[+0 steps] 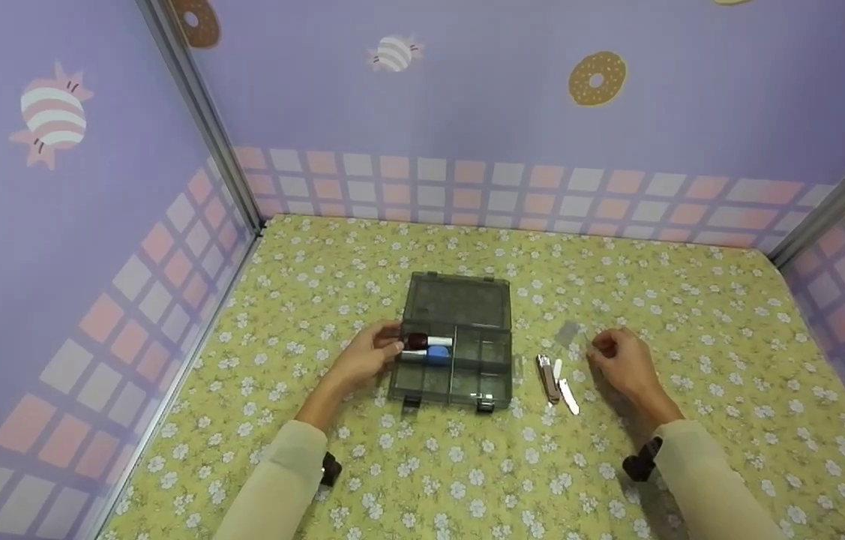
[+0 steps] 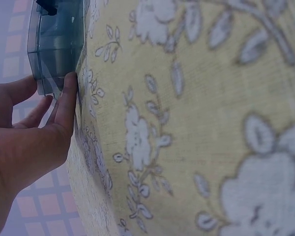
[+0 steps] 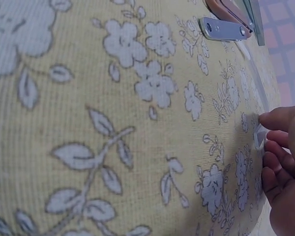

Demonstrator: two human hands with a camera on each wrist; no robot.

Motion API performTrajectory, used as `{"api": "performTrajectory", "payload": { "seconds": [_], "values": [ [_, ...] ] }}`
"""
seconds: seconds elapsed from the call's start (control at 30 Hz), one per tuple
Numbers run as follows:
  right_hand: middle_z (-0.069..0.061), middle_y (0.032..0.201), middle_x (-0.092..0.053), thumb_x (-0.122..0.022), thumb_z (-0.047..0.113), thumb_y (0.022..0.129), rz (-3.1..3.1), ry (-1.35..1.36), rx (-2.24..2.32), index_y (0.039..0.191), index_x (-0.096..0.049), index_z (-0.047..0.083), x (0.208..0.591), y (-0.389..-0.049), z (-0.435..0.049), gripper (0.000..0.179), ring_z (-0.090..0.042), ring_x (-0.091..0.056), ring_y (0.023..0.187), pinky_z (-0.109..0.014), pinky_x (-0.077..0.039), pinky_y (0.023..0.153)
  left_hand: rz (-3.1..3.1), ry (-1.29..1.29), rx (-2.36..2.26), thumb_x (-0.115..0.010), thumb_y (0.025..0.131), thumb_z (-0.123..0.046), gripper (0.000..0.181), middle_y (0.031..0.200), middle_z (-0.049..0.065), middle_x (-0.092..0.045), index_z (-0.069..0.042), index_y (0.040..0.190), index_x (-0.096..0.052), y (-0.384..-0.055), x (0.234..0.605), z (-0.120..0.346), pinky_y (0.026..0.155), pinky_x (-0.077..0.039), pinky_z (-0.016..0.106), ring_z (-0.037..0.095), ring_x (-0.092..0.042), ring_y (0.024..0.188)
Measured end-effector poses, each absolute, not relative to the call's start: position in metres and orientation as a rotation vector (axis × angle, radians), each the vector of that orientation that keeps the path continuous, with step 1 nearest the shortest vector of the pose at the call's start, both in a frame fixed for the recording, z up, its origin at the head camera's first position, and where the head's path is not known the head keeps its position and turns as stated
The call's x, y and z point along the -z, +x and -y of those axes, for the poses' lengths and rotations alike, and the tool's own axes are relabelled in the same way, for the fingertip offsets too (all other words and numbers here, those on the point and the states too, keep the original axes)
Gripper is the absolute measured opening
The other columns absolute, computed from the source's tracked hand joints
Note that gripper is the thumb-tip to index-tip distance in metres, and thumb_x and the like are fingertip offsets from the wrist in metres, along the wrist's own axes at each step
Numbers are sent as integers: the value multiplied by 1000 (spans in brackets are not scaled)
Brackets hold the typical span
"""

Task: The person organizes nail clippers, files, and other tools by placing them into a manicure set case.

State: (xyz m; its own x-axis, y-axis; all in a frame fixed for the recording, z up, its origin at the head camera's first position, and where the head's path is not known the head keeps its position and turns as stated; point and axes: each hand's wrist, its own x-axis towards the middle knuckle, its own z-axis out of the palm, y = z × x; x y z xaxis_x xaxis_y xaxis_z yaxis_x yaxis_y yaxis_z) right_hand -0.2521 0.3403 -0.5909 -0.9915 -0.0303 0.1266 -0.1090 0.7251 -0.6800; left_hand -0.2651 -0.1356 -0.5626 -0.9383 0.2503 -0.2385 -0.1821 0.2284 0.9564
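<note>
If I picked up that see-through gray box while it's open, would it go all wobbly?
The box would probably stay stiff, since its edges look straight and rigid. Its lid is opened back, so it might flop about. The dark red bottle lies on its side inside, so it could roll or slide if everything tipped.

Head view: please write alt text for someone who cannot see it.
A person's left hand grips an open, translucent grey plastic box holding a white-capped dark red bottle and a blue object. The right hand is to the right of a brown-and-silver metal nail clipper lying on white-flowered yellow cloth.
</note>
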Motion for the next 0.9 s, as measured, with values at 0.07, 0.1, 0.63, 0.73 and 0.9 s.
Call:
{"api": "performTrajectory", "payload": {
  "seconds": [0.07, 0.1, 0.63, 0.73, 0.9],
  "values": [
    [-19, 106, -66, -70, 5, 102, 2829, 106, -1132, 115, -70, -5, 591, -252, -340, 16, -32, -65, 93, -44, -54, 78, -2155, 58, -1770, -61, 109, -10, 52, 150, 17, -57, -4, 158, -46, -264, 564, 136, 106, -52, 49, 31, -57, 136],
    [-19, 105, -66, -69, 4, 102, 2838, 97, -1136, 114, -70, -4, 591, -251, -340, 15, -31, -64, 92, -42, -54, 78, -2154, 59, -1769, -61, 109, -10, 52, 150, 16, -57, -4, 158, -46, -263, 564, 136, 105, -52, 48, 31, -57, 136],
    [-15, 102, -66, -65, 7, 104, 2902, -9, -1246, 114, -64, -4, 582, -254, -340, 15, -24, -61, 86, -30, -50, 67, -2206, 86, -1743, -61, 109, -10, 51, 149, 16, -58, -3, 158, -47, -266, 564, 135, 108, -50, 49, 32, -56, 138],
    [-14, 97, -67, -65, 6, 103, 2919, 4, -1216, 111, -66, -4, 580, -253, -339, 12, -23, -61, 79, -30, -49, 62, -2208, 95, -1735, -60, 109, -10, 52, 150, 18, -57, -2, 158, -45, -265, 564, 135, 110, -49, 49, 33, -54, 139],
    [-16, 94, -68, -61, 4, 104, 2928, -11, -1195, 109, -68, -5, 572, -252, -340, 13, -24, -60, 73, -33, -48, 58, -2238, 88, -1710, -60, 110, -11, 51, 151, 17, -56, -3, 158, -46, -266, 564, 136, 111, -48, 49, 33, -54, 139]
  ]
}}
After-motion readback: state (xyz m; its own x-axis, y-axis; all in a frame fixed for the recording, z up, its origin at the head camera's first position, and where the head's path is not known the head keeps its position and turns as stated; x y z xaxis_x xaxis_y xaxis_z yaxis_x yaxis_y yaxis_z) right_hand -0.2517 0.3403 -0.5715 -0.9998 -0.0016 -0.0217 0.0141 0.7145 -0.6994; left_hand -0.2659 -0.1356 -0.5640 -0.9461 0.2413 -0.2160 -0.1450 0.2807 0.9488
